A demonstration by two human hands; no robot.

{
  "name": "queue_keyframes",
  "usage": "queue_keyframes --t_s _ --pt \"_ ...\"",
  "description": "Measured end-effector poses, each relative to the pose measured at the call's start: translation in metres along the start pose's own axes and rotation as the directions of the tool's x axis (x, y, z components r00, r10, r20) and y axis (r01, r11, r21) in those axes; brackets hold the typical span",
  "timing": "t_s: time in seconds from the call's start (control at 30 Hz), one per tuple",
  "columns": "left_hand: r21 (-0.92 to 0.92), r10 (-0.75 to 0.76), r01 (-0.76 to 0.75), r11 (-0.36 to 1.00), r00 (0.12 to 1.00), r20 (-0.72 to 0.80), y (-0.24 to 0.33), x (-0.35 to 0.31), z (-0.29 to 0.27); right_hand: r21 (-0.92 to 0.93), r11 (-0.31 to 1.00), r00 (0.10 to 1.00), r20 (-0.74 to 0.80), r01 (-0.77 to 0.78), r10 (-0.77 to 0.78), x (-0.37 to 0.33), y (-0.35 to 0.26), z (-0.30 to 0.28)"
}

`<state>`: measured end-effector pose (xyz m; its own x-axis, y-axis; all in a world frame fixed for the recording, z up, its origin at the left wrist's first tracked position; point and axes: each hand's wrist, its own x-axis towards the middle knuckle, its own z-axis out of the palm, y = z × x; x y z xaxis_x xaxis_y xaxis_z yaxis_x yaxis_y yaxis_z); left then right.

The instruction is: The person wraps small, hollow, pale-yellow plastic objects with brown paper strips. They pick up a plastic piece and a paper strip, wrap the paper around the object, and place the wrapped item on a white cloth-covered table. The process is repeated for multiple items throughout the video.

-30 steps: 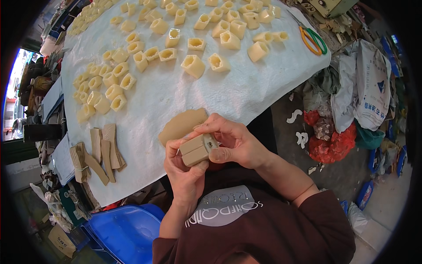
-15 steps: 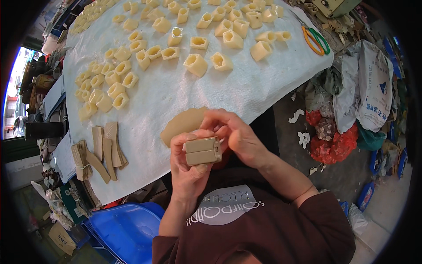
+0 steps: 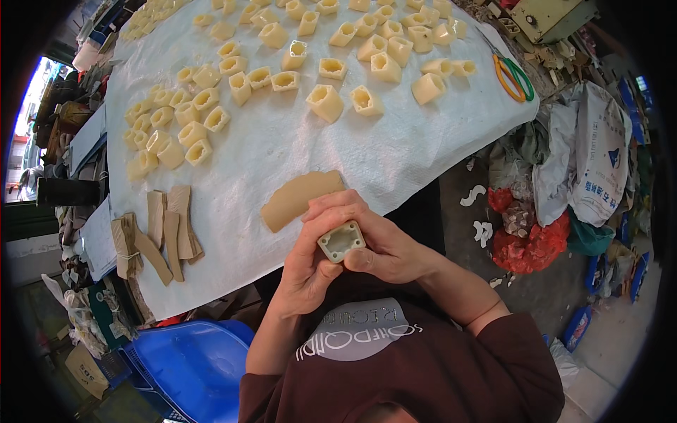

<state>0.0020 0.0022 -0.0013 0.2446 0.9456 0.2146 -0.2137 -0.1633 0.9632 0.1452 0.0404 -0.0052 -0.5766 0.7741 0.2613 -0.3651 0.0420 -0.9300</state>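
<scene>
Close in front of my body I hold a small grey-beige hollow block point(image 3: 340, 242), its open end turned up toward me, with small round marks at the corners of its rim. My left hand point(image 3: 305, 262) wraps its left side, the thumb low by the rim. Around the far and right sides curls my right hand point(image 3: 395, 247), its thumb pressed at the lower right corner. The block's outer walls are mostly hidden by my fingers. Just beyond my hands a flat tan sheet point(image 3: 293, 203) with a rounded, scalloped edge lies on the white-covered table point(image 3: 233, 204).
Many cream hollow pieces point(image 3: 324, 103) stand across the table's far half. Several tan strips point(image 3: 173, 236) lie at the near left. Scissors point(image 3: 513, 77) with orange and green handles rest by the right edge. A blue plastic chair point(image 3: 187, 366) stands lower left; bags point(image 3: 596, 155) crowd the right.
The block has been tipped so its hollow end faces up instead of its seamed side. My right hand, raised off with bent fingers before, has come down and closed around it.
</scene>
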Motion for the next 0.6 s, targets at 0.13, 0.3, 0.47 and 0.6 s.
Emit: queue_keyframes --t_s 0.13,0.3,0.47,0.6 --pt "0.025 0.017 -0.016 1.0 0.999 -0.049 -0.009 0.001 0.005 -0.059 0.995 0.99 -0.123 -0.079 0.071 -0.002 -0.003 0.009" --pt "-0.06 0.059 -0.07 0.996 0.984 -0.167 -0.016 0.006 0.012 -0.085 0.985 0.979 -0.148 -0.151 0.137 -0.001 -0.006 0.008" --pt "-0.455 -0.07 -0.028 0.89 0.978 -0.197 -0.01 0.002 0.015 -0.002 0.989 0.987 0.058 -0.147 0.147 -0.002 -0.01 -0.01" --pt "-0.55 -0.104 -0.043 0.834 0.967 -0.234 -0.016 0.0 0.016 -0.064 0.998 0.997 0.074 -0.017 0.021 0.0 -0.001 -0.007"
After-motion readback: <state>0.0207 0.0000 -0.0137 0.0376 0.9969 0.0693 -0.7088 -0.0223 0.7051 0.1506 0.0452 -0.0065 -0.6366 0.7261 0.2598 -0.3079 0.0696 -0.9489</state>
